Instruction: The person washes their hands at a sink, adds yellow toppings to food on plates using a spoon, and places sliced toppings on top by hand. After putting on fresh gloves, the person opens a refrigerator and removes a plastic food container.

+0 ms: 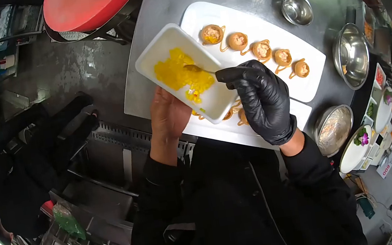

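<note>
My bare left hand (168, 110) holds a white rectangular tub (223, 99) from beneath and tilts it. Yellow diced pieces (171, 71) lie inside. My right hand (265, 102), in a black glove, pinches the handle of a small spoon (192, 67), whose bowl rests among the yellow pieces. Just beyond, a long white plate (309, 57) carries a row of several small brown pastry cups (237, 41) with pale filling; the far-left one also shows yellow bits. A second white plate (217, 130) with more cups lies nearer me, partly hidden by the tub and my right hand.
Metal bowls (296, 8) stand on the steel table (153, 20) to the right. A red round lid or board (87, 7) is at upper left. Garnished white plates (356, 153) sit at far right. A person in black (18, 184) is off to the left.
</note>
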A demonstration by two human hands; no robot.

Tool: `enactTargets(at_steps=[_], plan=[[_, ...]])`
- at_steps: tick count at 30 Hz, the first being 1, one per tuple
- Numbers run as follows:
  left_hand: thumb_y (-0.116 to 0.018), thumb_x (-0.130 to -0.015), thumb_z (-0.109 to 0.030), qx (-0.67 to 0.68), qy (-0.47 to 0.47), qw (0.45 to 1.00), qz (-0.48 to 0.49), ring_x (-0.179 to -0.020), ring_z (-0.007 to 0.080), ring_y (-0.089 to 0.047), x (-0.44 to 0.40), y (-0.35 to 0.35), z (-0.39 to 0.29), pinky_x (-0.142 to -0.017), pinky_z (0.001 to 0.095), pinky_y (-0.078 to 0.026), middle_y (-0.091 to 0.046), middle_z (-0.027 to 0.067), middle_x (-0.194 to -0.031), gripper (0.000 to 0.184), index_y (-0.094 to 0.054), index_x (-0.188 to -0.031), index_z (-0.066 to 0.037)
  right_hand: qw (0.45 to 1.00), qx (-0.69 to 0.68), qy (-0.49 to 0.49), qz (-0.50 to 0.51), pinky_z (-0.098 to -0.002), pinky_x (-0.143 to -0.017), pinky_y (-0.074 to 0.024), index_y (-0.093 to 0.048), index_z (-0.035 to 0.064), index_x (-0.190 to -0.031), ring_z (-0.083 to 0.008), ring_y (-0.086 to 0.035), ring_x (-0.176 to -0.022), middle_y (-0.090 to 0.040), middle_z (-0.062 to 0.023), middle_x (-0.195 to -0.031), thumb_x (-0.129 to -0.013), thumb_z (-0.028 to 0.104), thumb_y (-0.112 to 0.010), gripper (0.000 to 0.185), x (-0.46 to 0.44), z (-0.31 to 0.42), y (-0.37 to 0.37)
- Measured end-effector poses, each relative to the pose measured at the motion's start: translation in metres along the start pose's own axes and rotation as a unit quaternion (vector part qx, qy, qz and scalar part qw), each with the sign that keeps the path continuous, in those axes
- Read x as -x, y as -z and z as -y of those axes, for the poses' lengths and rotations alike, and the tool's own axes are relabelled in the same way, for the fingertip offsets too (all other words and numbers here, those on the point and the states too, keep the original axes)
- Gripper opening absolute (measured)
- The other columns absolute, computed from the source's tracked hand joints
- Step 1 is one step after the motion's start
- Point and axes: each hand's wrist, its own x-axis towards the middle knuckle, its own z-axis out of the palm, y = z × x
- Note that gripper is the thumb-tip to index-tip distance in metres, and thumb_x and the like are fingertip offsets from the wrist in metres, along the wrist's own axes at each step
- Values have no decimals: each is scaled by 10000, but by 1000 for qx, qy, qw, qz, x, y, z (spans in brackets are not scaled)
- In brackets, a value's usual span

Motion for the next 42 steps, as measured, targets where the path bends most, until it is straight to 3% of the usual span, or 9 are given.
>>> enactTargets(at_steps=[8, 13, 16, 21, 24, 29, 33, 36, 42], plan=[[-664, -877, -247, 38, 34, 998, 25, -1276, 280, -439, -1, 9, 16, -1071, 500, -356, -443, 96, -1379, 631, -329, -1383, -71, 937, -236, -236, -106, -234, -660, -445, -607, -14, -993, -86, -536, -731, -666, -80, -953, -989, 105, -453, 194, 14, 11, 4], [-671, -873, -236, 31, 42, 999, -5, -1269, 278, -446, -3, 1, 15, -1074, 499, -355, -452, 102, -1368, 622, -339, -1372, -71, 936, -243, -205, -152, -218, -639, -427, -604, -3, -992, -76, -529, -724, -667, -78, -945, -986, 100, -460, 178, 22, 10, 10], [-676, -868, -234, 21, 48, 999, 6, -1266, 277, -448, -5, -1, 16, -1077, 491, -356, -458, 101, -1361, 622, -341, -1367, -70, 956, -208, -169, -123, -235, -712, -458, -585, -21, -995, -92, -534, -742, -665, -94, -971, -982, 55, -454, 152, 25, 4, 13], [-685, -860, -232, 48, 65, 996, 26, -1262, 277, -453, -10, 1, 20, -1082, 495, -347, -461, 103, -1357, 647, -331, -1377, -69, 980, -131, -120, -95, -226, -667, -448, -591, -14, -987, -80, -522, -713, -662, -81, -948, -982, 71, -465, 151, 25, 1, 17], [-684, -859, -253, 31, 55, 997, 43, -1271, 272, -443, -11, -4, 17, -1082, 497, -341, -456, 96, -1366, 650, -340, -1380, -72, 935, -197, -242, -171, -199, -602, -381, -606, -6, -1004, -70, -493, -677, -636, -79, -921, -998, 134, -437, 219, 21, 8, 19], [-666, -870, -298, -18, 21, 1000, -3, -1284, 266, -428, -10, -1, 6, -1078, 495, -338, -449, 80, -1378, 651, -344, -1393, -83, 905, -283, -184, -260, -192, -585, -359, -616, -11, -1017, -69, -481, -661, -631, -71, -909, -998, 145, -441, 236, 24, -17, 42], [-642, -882, -335, -16, 13, 999, -26, -1292, 258, -419, -13, 7, -4, -1076, 479, -337, -446, 62, -1387, 646, -345, -1403, -94, 941, -135, -139, -277, -210, -612, -394, -623, -26, -1030, -86, -504, -682, -632, -68, -895, -988, 109, -456, 220, 22, -44, 43], [-627, -892, -337, -33, 3, 999, 4, -1291, 253, -422, -10, 11, -7, -1081, 476, -327, -447, 55, -1388, 649, -328, -1417, -101, 982, 27, -46, -181, -242, -657, -436, -622, -38, -1045, -114, -532, -720, -641, -75, -891, -973, 58, -468, 196, 23, -65, 37], [-630, -894, -309, -31, 10, 999, -13, -1292, 249, -420, -2, 13, -4, -1085, 474, -321, -439, 53, -1394, 629, -337, -1409, -100, 983, 146, -9, -111, -289, -752, -485, -611, -26, -1050, -170, -608, -831, -667, -103, -963, -939, 1, -513, 150, 28, -64, 42]])
